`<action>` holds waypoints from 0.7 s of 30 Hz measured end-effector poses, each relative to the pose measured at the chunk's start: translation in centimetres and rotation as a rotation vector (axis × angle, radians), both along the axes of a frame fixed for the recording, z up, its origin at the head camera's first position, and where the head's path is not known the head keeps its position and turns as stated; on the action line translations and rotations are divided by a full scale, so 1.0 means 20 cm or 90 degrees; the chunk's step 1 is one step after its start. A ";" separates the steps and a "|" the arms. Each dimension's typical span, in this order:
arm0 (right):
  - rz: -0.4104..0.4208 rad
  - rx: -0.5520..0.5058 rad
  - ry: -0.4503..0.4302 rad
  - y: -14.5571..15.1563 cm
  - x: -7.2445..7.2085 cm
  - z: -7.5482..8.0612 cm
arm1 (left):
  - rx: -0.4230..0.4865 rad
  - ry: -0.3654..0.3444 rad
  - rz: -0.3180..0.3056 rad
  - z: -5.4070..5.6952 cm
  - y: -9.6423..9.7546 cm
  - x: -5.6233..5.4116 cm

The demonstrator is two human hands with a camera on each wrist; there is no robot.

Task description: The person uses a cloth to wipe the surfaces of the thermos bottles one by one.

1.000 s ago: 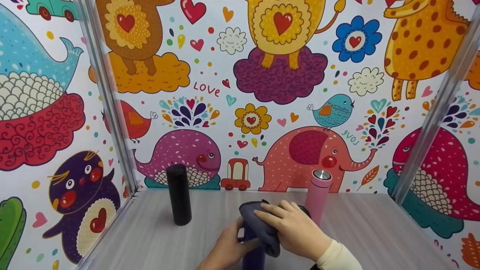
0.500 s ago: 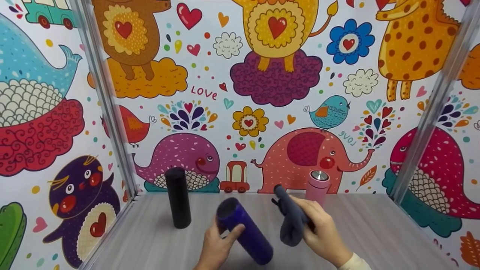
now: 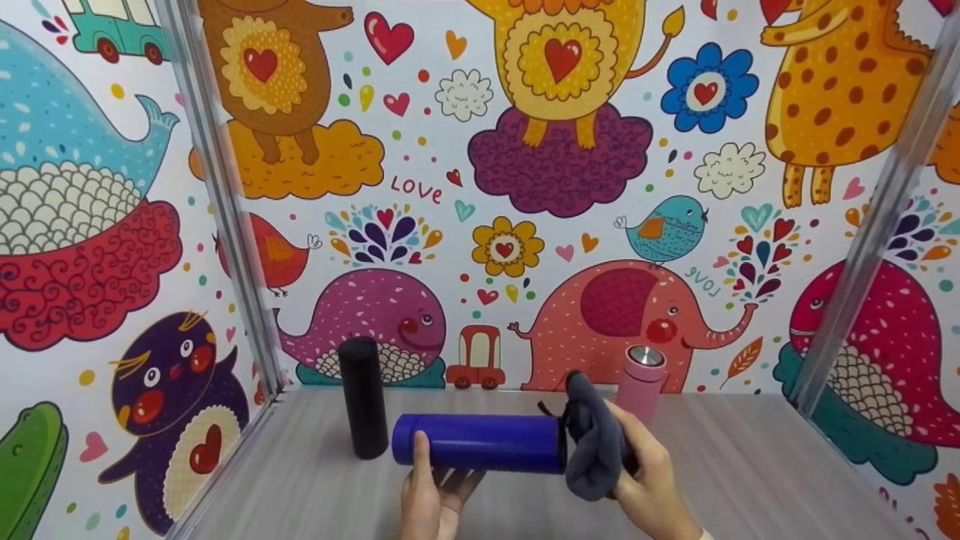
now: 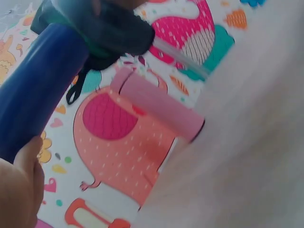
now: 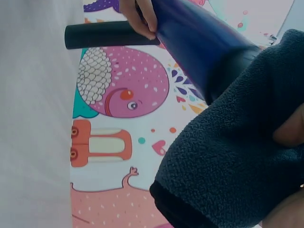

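Note:
My left hand (image 3: 429,495) grips a blue cylindrical bottle (image 3: 487,444) near its left end, thumb across the front and fingers underneath. The bottle lies level above the table, its dark-rimmed right end facing the cloth. In my right hand (image 3: 654,480) is a folded dark grey cloth (image 3: 592,450) with a small black loop, right at that end of the bottle. The right wrist view has the terry-textured cloth (image 5: 228,152) large in front, overlapping the bottle (image 5: 199,42). From the left wrist, the blue bottle (image 4: 42,85) slants up toward the cloth (image 4: 118,33).
A black cylindrical bottle (image 3: 364,401) stands upright on the grey table (image 3: 292,480) at left. Behind my right hand stands a pink bottle (image 3: 642,382) with a silver top. Walls with cartoon animals (image 3: 585,322) and metal corner posts (image 3: 225,202) enclose the table.
The cloth has come off the bottle's top and moved right with my right hand. My left hand has tipped the blue bottle from upright through a slant to level, its other end now toward the cloth.

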State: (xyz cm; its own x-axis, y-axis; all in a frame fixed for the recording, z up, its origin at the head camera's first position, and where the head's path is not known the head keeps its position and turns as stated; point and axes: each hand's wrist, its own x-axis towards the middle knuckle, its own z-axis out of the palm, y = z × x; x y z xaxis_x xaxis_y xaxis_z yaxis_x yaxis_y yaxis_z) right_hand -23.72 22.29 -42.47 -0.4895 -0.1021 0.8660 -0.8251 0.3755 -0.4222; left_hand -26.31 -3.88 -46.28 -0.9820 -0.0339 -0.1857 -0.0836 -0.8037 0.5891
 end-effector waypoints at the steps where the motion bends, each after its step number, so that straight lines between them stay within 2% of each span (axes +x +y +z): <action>1: 0.007 0.010 0.009 -0.01 -0.01 -0.01 | 0.003 -0.007 -0.005 0.00 0.01 0.00; 5: 0.011 0.052 0.030 -0.03 -0.04 -0.04 | -0.007 -0.012 -0.032 0.00 0.03 0.01; 7: 0.004 0.057 0.017 -0.03 -0.05 -0.05 | -0.008 -0.014 -0.042 0.00 0.03 0.01; 17: -0.018 -0.050 -0.091 -0.04 -0.01 -0.12 | 0.057 -0.019 -0.026 0.05 0.05 0.00; 21: -0.012 -0.051 -0.103 -0.05 -0.01 -0.15 | 0.086 -0.015 -0.011 0.05 0.04 -0.01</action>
State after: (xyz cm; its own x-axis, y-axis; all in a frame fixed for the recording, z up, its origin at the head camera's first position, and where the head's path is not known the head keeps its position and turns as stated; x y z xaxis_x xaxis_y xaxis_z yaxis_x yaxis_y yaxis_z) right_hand -23.85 21.35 -45.49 -0.6242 -0.0246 0.7808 -0.7370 0.3501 -0.5782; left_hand -26.61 -3.16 -45.19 -0.9776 0.0097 -0.2103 -0.1106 -0.8736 0.4738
